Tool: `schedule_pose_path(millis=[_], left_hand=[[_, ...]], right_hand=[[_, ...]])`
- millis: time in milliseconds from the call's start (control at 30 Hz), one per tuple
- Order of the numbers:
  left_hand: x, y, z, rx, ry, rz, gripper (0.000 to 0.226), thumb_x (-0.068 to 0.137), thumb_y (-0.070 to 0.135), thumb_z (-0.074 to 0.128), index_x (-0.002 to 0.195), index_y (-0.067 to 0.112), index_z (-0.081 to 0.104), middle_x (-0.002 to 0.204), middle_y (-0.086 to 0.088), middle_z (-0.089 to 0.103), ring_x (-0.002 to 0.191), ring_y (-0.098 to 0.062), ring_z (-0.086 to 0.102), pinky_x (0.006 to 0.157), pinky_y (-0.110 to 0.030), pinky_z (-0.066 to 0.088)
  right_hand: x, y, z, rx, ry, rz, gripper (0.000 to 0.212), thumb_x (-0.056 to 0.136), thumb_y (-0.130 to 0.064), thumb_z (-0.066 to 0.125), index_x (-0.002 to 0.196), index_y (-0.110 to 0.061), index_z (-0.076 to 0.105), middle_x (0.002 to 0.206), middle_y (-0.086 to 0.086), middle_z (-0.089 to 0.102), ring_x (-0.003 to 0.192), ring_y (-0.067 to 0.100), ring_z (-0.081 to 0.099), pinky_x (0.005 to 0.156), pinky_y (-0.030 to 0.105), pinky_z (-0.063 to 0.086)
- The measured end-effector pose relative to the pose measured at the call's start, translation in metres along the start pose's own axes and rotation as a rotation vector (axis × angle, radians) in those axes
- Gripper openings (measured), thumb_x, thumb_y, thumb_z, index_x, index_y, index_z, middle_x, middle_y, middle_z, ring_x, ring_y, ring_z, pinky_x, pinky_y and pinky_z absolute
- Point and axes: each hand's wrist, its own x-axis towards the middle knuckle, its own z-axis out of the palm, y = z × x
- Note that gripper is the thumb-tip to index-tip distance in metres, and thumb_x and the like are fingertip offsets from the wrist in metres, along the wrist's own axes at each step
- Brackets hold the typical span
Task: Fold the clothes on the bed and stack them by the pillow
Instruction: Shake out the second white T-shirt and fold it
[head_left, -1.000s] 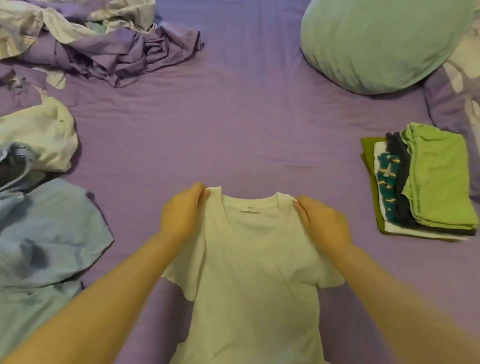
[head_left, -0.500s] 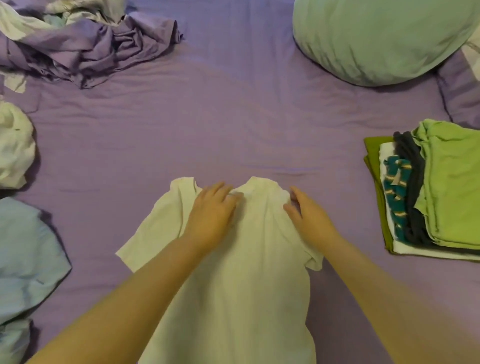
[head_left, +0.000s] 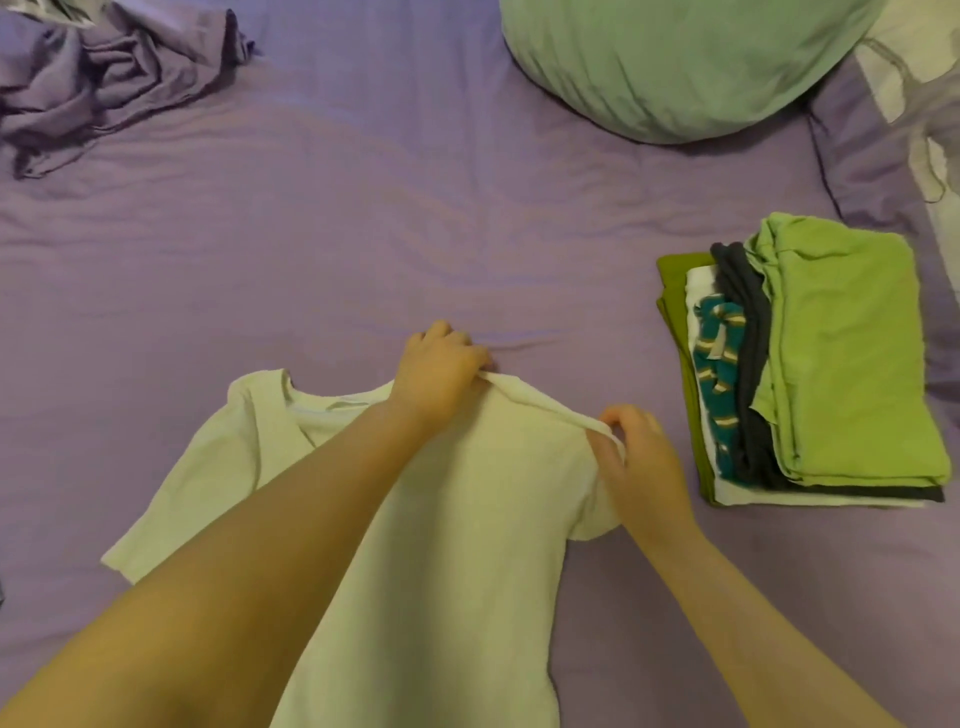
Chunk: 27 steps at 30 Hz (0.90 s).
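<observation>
A white T-shirt (head_left: 467, 519) lies spread on the purple bed sheet (head_left: 415, 234), collar away from me. My left hand (head_left: 441, 374) reaches across it and pinches the right shoulder near the collar. My right hand (head_left: 639, 462) pinches the same shoulder seam by the right sleeve, and the fabric edge is lifted taut between both hands. The left sleeve lies flat at the left. A stack of folded clothes (head_left: 831, 364), topped by a light green garment, sits at the right, below the green pillow (head_left: 685, 62).
A crumpled purple sheet or garment (head_left: 104, 78) is bunched at the top left. A patterned pillow or cover (head_left: 924, 104) shows at the right edge. Bare purple sheet lies between the shirt and the pillow.
My left hand moved from the collar middle to the right shoulder and now pinches it. My right hand now pinches the seam and lifts it. The view shifted right; the clothes at the left left the frame.
</observation>
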Motion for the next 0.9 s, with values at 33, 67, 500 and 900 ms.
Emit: schedule_pose_path(millis=[33, 67, 500, 900], left_hand=[[0.004, 0.001, -0.002, -0.011, 0.045, -0.017, 0.026, 0.096, 0.024, 0.051, 0.118, 0.027, 0.065, 0.111, 0.001, 0.057, 0.111, -0.024, 0.039, 0.084, -0.029, 0.026], [0.006, 0.004, -0.003, -0.014, 0.092, -0.037, 0.025, 0.095, 0.023, 0.054, 0.117, 0.027, 0.066, 0.112, 0.001, 0.057, 0.112, -0.024, 0.039, 0.082, -0.028, 0.022], [-0.080, 0.055, 0.059, 0.061, -0.160, 0.165, 0.063, 0.095, 0.058, 0.008, 0.152, 0.031, 0.009, 0.161, -0.001, 0.002, 0.148, -0.030, -0.005, 0.115, -0.056, -0.010], [-0.172, -0.073, 0.018, 0.085, -0.111, -0.179, 0.064, 0.096, 0.058, 0.013, 0.151, 0.027, 0.023, 0.160, -0.006, 0.010, 0.148, -0.032, 0.002, 0.116, -0.049, -0.006]], right_hand=[[0.003, 0.002, -0.003, -0.013, 0.003, 0.019, 0.006, 0.097, -0.025, 0.049, 0.091, -0.025, 0.047, 0.079, -0.007, 0.053, 0.069, 0.016, 0.050, 0.052, 0.023, 0.034], [0.006, 0.003, -0.004, -0.047, -0.008, 0.032, 0.006, 0.097, -0.030, 0.049, 0.093, -0.026, 0.045, 0.074, -0.009, 0.053, 0.065, 0.016, 0.051, 0.049, 0.027, 0.032], [-0.023, 0.010, 0.008, 0.153, -0.159, 0.205, 0.054, 0.093, -0.015, 0.057, 0.142, -0.019, 0.036, 0.126, -0.002, 0.054, 0.113, 0.016, 0.052, 0.083, 0.018, 0.039], [-0.015, -0.089, 0.065, -0.562, -0.288, -0.435, 0.041, 0.091, -0.012, 0.055, 0.131, -0.017, 0.055, 0.145, 0.007, 0.044, 0.142, 0.027, 0.028, 0.111, 0.043, 0.027]])
